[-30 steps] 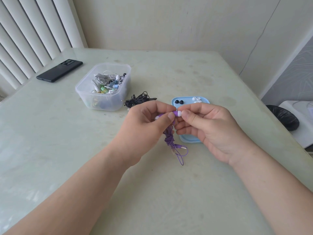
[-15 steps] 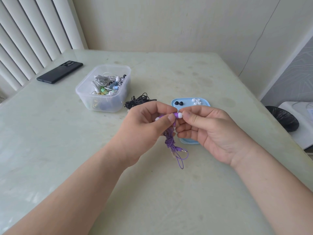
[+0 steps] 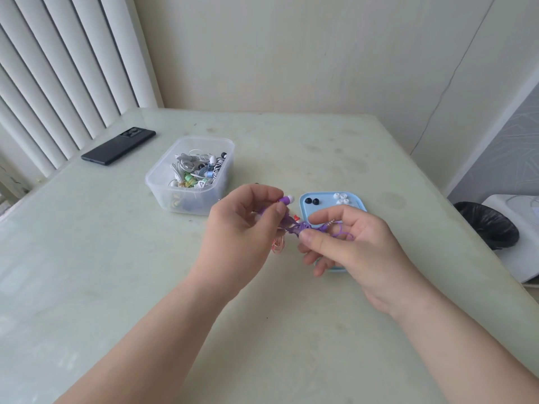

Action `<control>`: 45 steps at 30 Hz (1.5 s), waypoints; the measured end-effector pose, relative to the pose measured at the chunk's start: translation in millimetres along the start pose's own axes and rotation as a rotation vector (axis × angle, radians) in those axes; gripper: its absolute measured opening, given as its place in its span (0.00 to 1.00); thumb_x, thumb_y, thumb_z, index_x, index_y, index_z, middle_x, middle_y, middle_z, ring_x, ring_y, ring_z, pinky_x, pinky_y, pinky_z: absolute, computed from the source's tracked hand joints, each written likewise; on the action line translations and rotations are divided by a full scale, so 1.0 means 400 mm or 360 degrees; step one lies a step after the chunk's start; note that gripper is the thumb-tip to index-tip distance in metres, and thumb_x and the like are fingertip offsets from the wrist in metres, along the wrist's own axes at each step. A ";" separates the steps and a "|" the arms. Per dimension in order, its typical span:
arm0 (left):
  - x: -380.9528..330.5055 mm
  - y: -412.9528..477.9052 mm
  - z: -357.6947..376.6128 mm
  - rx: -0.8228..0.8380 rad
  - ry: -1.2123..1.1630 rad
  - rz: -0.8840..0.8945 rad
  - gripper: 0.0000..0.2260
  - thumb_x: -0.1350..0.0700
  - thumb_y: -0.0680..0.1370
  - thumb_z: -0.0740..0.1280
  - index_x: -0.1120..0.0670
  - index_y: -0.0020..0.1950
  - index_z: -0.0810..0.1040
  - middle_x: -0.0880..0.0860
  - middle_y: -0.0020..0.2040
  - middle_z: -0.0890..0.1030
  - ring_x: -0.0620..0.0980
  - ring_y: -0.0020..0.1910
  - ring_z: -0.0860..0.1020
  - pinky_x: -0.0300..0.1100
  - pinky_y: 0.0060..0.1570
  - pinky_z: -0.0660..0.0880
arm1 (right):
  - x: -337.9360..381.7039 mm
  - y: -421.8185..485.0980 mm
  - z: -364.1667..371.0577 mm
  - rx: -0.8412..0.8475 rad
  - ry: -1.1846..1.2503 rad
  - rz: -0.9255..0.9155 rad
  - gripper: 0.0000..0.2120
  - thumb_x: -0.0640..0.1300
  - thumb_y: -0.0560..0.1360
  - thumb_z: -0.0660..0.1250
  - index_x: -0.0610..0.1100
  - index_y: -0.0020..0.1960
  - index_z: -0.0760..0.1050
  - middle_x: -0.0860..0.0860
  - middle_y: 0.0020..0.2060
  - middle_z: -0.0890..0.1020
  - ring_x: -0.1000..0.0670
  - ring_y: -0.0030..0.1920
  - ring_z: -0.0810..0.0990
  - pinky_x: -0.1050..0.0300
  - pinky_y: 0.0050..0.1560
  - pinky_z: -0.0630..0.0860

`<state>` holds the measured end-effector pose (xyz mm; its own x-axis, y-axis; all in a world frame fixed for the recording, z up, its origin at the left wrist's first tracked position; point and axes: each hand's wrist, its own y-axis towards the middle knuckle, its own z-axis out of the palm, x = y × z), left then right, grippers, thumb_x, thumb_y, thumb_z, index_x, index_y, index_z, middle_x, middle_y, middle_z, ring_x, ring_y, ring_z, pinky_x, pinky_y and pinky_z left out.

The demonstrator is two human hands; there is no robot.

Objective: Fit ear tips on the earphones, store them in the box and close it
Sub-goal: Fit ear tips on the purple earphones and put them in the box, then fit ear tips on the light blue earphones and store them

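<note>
Your left hand (image 3: 248, 225) pinches the purple earphone (image 3: 284, 200), white tip (image 3: 290, 197) on; your right hand (image 3: 347, 240) is closed on its cord (image 3: 309, 227) over the blue lid (image 3: 323, 204) mid-desk; bundle it snug for the box (image 3: 191, 173); half a second ago the right fingers pressed the tip.

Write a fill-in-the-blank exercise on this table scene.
1. The purple earbud in the left hand wears a ____ tip.
2. The light blue plastic lid holds two ____ tips beside white ones.
3. The clear plastic box stands ____, holding earphones.

Missing: white; black; open
</note>
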<state>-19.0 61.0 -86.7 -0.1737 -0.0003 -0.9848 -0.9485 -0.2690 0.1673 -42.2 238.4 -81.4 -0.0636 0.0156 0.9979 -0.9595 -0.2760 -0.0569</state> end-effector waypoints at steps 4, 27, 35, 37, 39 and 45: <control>0.003 -0.006 0.005 0.0163 0.0177 -0.0018 0.04 0.65 0.81 0.70 0.57 0.51 0.82 0.51 0.43 0.86 0.47 0.40 0.87 0.42 0.39 0.83 | 0.001 0.010 -0.002 -0.0059 0.0100 0.0053 0.14 0.39 0.74 0.75 0.39 0.57 0.76 0.40 0.35 0.83 0.42 0.33 0.79 0.51 0.33 0.76; -0.121 0.276 -0.231 -0.0287 0.1227 0.0055 0.08 0.55 0.76 0.73 0.51 0.54 0.79 0.47 0.40 0.82 0.48 0.37 0.80 0.44 0.38 0.78 | 0.135 0.149 0.164 0.0004 -0.0176 0.0057 0.25 0.63 0.82 0.59 0.42 0.54 0.80 0.44 0.31 0.82 0.47 0.27 0.75 0.59 0.25 0.67; -0.087 0.318 -0.274 0.0153 0.1922 -0.0124 0.12 0.57 0.75 0.69 0.50 0.58 0.77 0.49 0.52 0.80 0.54 0.51 0.77 0.43 0.44 0.74 | 0.133 0.166 0.195 0.0067 -0.0147 0.0076 0.24 0.61 0.82 0.59 0.41 0.53 0.82 0.43 0.33 0.82 0.45 0.30 0.77 0.55 0.28 0.71; -0.098 0.318 -0.270 0.0174 0.1886 -0.0086 0.17 0.57 0.75 0.68 0.50 0.64 0.77 0.50 0.56 0.80 0.53 0.53 0.76 0.42 0.49 0.74 | 0.136 0.167 0.192 0.0044 -0.0155 0.0065 0.24 0.61 0.82 0.59 0.42 0.53 0.82 0.43 0.33 0.83 0.46 0.30 0.77 0.56 0.27 0.70; -0.095 0.309 -0.269 0.0155 0.1883 -0.0030 0.17 0.57 0.76 0.66 0.49 0.65 0.79 0.50 0.60 0.80 0.54 0.56 0.78 0.45 0.55 0.77 | 0.136 0.163 0.186 0.0006 -0.0173 0.0064 0.23 0.60 0.83 0.59 0.42 0.53 0.82 0.43 0.33 0.82 0.47 0.29 0.76 0.59 0.25 0.69; -0.090 0.275 -0.256 0.0250 0.2085 -0.0098 0.13 0.48 0.83 0.62 0.52 0.50 0.84 0.54 0.49 0.83 0.59 0.51 0.80 0.45 0.45 0.77 | 0.125 0.149 0.133 -0.0079 -0.0225 0.0047 0.21 0.59 0.83 0.60 0.42 0.52 0.82 0.46 0.31 0.83 0.46 0.30 0.77 0.53 0.31 0.70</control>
<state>-90.1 -67.2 -37.7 0.1697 -0.9413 -0.2918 -0.9814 -0.1883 0.0368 -87.9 171.7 -33.3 -0.0560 -0.1283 0.9901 -0.9704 -0.2261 -0.0842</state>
